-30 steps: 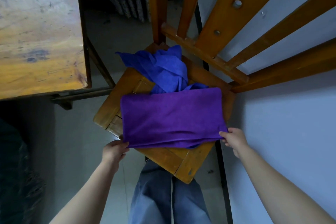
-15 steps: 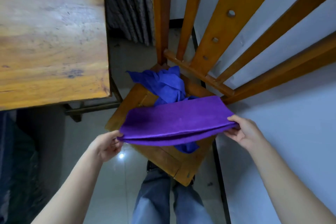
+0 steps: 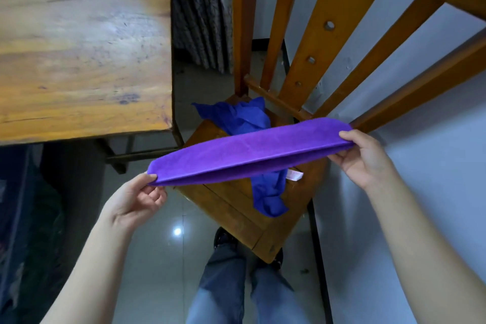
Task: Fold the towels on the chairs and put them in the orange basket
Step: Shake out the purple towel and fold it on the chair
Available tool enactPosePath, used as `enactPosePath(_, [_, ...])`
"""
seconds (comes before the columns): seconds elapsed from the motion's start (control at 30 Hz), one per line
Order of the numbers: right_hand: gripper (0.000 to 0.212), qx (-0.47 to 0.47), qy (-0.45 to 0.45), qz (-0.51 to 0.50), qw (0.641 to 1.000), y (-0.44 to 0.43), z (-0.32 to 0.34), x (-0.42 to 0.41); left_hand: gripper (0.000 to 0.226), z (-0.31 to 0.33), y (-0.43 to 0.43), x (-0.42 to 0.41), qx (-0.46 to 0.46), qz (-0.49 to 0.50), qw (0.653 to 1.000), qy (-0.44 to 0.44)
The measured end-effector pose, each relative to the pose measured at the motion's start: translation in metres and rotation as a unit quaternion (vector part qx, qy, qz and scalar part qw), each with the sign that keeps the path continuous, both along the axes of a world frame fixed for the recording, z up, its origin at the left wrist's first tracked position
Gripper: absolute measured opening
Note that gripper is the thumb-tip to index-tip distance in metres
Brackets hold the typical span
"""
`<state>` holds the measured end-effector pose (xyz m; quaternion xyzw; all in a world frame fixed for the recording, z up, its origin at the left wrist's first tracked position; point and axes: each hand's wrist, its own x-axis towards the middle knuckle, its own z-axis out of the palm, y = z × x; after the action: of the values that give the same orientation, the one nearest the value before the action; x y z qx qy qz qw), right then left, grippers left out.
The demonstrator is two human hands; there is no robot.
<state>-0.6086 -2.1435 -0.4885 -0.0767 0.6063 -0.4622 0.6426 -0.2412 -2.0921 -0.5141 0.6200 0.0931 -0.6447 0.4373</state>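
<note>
On my feed the left hand (image 3: 134, 200) sits at about 8 o'clock, thumb on top and curled fingers beneath, pinching the left end of the folded purple towel (image 3: 249, 155). The right hand (image 3: 363, 158), out at 3 o'clock, grips the other end the same way, thumb over the top layer and fingers tucked under. Both have closed on cloth only.

A second ago I saw this towel lying flat on the chair (image 3: 231, 208) seat with the hands at its near corners; half a second ago it was just coming off the wood. Now it is lifted well clear of the seat and I see it almost edge-on, a narrow band with its two layers showing along the near edge.

The towel stretches taut between the hands, its right end higher than its left. The crumpled blue towel (image 3: 236, 116) lies on the seat below it, showing at 12 o'clock behind the band and trailing out at 5 o'clock in front, beside a small white tag (image 3: 294, 175). The wooden surface (image 3: 79, 47) fills the 10 o'clock corner
</note>
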Motion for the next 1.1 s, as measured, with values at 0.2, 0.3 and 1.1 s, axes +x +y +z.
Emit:
enactPosePath(0.2, [0.022,0.150,0.046,0.006,0.988,0.050,-0.075,-0.008,0.024,-0.071,0.058,-0.019,0.103,-0.046,0.993,-0.024])
enactPosePath(0.3, [0.025,0.222,0.153,0.084,0.959,0.071,-0.115,-0.008,0.018,-0.118,0.081,-0.037,0.156,-0.158,0.971,-0.084])
enactPosePath(1.1, [0.015,-0.176,0.505,0.504,0.678,0.128,-0.139,0.150,0.046,-0.160,0.030,-0.054,0.003,-0.620,0.746,-0.243])
